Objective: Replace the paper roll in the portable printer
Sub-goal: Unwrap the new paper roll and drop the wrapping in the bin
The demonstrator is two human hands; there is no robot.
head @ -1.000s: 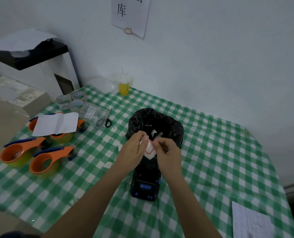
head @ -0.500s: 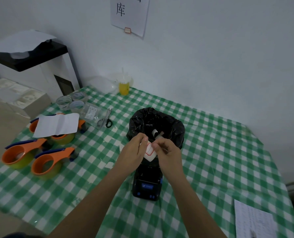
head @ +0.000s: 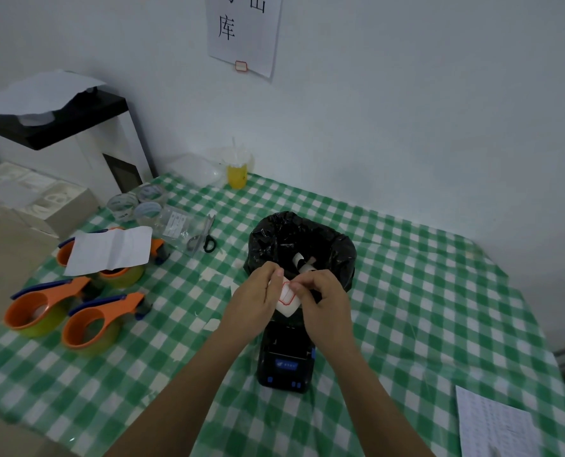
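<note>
While raised over the printer (head: 286,364), left hand (head: 253,303) and right hand (head: 324,303) pinch the paper roll (head: 287,300).

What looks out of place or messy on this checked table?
A creased white sheet is draped over one of the orange tape dispensers, hiding most of it. Small white paper scraps lie scattered on the tablecloth left of the black printer. Nothing looks spilled or broken.
</note>
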